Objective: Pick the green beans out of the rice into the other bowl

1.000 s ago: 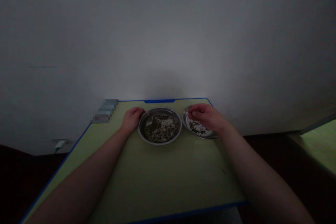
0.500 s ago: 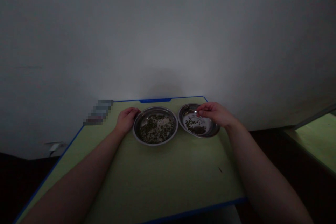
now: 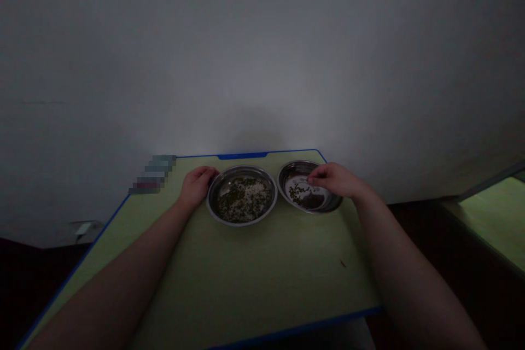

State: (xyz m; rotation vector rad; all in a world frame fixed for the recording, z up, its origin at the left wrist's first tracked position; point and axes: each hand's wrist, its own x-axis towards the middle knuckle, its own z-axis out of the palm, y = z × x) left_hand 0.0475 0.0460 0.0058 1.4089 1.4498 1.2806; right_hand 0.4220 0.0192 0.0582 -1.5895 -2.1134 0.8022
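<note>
A round steel bowl (image 3: 241, 223) stands on the table with green beans and pale grains (image 3: 244, 199) mixed in it. My left hand (image 3: 196, 186) rests at its left rim, fingers curled against the edge. Close by on the right is a second steel bowl (image 3: 287, 197), holding a small scatter of green beans (image 3: 299, 194) on its bottom. Over its right side hangs my right hand (image 3: 334, 179), thumb and fingertips pinched together inside the rim. Whatever lies between those fingertips is too small to make out.
Both bowls sit toward the far side of a pale green table (image 3: 254, 279) with blue edging, close to a grey wall (image 3: 262, 65). A blurred-out item (image 3: 153, 175) lies at the far left corner. A small dark sliver (image 3: 343, 263) lies front right. Another green surface (image 3: 496, 219) is at far right.
My right hand has dipped slightly over the right bowl, fingers still pinched. My left hand stays at the left bowl's rim. The whole view has shifted a little.
</note>
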